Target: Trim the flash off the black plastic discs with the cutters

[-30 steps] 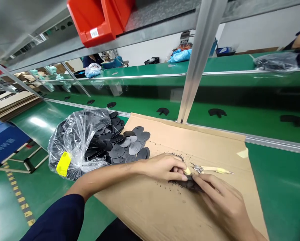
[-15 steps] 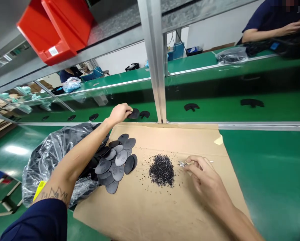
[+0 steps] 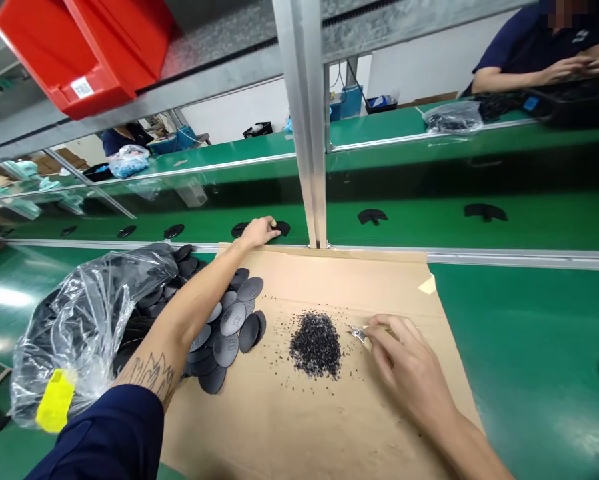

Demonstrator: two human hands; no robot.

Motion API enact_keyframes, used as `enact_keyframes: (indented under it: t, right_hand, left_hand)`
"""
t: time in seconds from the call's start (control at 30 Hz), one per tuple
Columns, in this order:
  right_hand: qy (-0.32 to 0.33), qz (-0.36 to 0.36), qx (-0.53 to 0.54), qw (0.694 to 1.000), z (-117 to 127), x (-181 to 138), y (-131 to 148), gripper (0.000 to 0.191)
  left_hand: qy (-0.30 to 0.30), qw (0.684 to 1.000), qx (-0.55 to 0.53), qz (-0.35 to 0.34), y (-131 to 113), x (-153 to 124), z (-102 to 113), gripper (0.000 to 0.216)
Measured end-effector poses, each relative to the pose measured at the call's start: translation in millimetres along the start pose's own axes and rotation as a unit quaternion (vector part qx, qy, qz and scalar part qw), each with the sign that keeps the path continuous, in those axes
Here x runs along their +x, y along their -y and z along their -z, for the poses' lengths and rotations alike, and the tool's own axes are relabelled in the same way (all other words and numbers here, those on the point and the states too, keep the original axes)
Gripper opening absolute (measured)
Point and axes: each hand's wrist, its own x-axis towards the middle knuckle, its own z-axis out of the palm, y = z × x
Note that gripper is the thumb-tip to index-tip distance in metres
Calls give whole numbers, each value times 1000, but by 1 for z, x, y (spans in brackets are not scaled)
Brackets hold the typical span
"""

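The left hand (image 3: 260, 233) reaches past the far edge of the cardboard sheet (image 3: 289, 427) to the green strip (image 3: 429, 230) behind the metal rail (image 3: 519, 259). Its thumb and fingers are nearly together at a dark fan-shaped piece (image 3: 284, 229), which shows just beyond the fingertips; whether they grip it, one cannot tell. A dark oval piece (image 3: 239, 230) lies on the same strip, just to the left of that hand. The right hand (image 3: 374, 333) is over the right half of the cardboard, its fingers curled closed around a small metal-headed tool (image 3: 358, 333); the tip points left, and the palm hides most of the handle. Just left of that tip, near the middle of the cardboard, sits a heap of black bits (image 3: 317, 347), with stray crumbs around it. Along the cardboard's left edge, under and beside the left forearm, flat black ovals (image 3: 233, 319) overlap one another. They reach up to a clear plastic bag (image 3: 79, 320) of similar pieces, which lies on the green table (image 3: 529, 333) and bears a yellow label (image 3: 55, 401).
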Motion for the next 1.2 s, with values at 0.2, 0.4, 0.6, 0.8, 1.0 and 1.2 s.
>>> enact_keyframes:
  t: [0.2,0.4,0.6,0.8,1.0,1.2]
  right_hand:
    - [-8,27,0,1000,1,5,7,22]
    - [-20,88,9,996,0,7,21,59]
    - [15,138,92,986,-6,3,28,56]
    - [-12,-23,158,987,-4,6,31,26]
    - [56,-217,364,904,-3,5,39,34]
    - [47,-290,458,839,-6,5,46,37]
  left_hand:
    - [-62,997,-41,-38,-21,-29,36,23]
    - [11,937,-243,-251,-53,-143,42,15]
    - [112,893,-261,-349,-69,-219,1,20]
    - [3,993,59,-98,-4,-179,8,23]
    - [-6,996,52,-76,11,-168,5,22]
    - [-38,965,-200,-166,-24,-195,0,16]
